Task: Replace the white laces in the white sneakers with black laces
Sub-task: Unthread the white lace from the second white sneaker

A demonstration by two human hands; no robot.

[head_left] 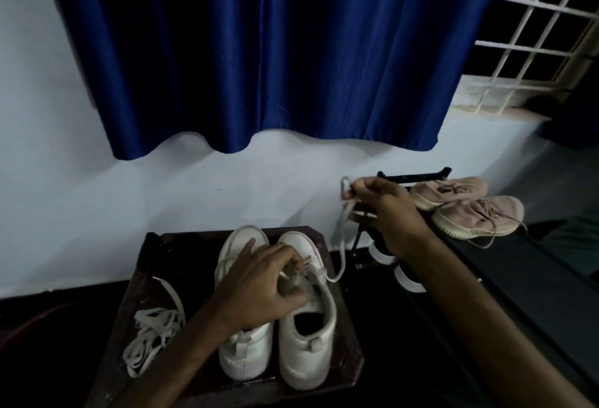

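Two white sneakers stand side by side on a dark wooden stool [350,368], toes toward the wall. My left hand [262,287] lies over the left sneaker [244,352] and holds the tongue area of the right sneaker [306,349] with curled fingers. My right hand [384,210] is raised to the right and pinches a white lace [340,239] that runs down in a curve to the right sneaker's eyelets. A loose white lace [152,333] lies in a heap on the stool's left side. No black lace is visible.
A black shoe rack [518,265] stands to the right, with a pair of beige sneakers [476,210] on top and dark shoes with white soles [398,270] below. A blue curtain [259,51] hangs on the white wall, and a barred window [534,35] is at the upper right.
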